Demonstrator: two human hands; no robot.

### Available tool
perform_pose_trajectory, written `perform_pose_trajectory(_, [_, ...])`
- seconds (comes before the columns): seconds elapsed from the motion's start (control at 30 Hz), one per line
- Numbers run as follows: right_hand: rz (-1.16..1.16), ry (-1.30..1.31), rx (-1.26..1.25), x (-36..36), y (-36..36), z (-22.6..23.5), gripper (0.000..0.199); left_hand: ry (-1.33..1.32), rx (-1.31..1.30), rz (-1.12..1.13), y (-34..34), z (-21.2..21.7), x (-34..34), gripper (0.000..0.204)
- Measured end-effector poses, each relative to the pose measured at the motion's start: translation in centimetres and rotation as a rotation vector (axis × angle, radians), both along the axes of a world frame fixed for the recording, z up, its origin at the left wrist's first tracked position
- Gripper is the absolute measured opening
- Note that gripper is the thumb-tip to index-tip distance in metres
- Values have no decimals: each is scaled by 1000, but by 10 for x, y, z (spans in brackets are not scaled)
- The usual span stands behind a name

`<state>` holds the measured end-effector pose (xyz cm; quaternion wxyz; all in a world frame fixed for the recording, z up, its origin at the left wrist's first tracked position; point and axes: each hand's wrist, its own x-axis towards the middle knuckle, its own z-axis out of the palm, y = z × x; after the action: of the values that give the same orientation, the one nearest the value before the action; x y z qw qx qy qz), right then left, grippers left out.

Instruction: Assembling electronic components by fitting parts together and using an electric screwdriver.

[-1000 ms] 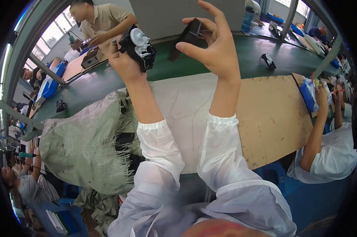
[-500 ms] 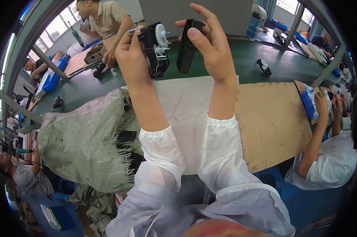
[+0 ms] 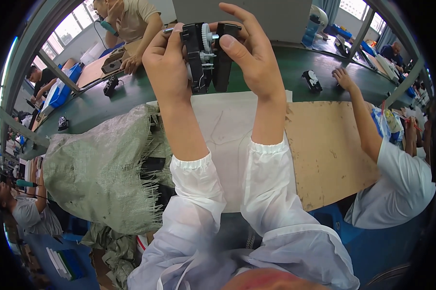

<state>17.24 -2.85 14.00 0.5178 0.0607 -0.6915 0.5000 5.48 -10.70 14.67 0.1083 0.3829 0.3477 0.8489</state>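
Observation:
Raised above the far end of the white sheet [image 3: 230, 154], my left hand [image 3: 167, 72] is closed round a black gearbox housing [image 3: 193, 53]. White gears and a metal shaft show on its right side. My right hand [image 3: 264, 70] grips a long black cover [image 3: 223, 65] between thumb and fingers, upright. The cover stands right beside the geared side, roughly parallel to it; whether the two parts touch, I cannot tell. The fingertips behind both parts are mostly hidden.
A green conveyor [image 3: 288, 60] crosses beyond, carrying several black units, one [image 3: 312, 81] near a co-worker's hand [image 3: 343, 78]. A brown board [image 3: 334, 154] lies right, a woven sack [image 3: 102, 169] left. Another person sits at the far left.
The cover and the geared housing have come together from a clear gap. Units on the conveyor have shifted left. The co-worker on the right has reached an arm over the conveyor.

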Motion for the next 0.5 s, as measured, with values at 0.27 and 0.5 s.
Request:
perform_pose_trajectory(0.27, [3, -31, 13, 0, 0, -1, 58, -7, -3, 2, 0, -1, -1, 19])
perform_pose_trajectory(0.5, [-71, -64, 56, -1, 1, 1, 56, 24, -44, 5, 4, -4, -4, 19])
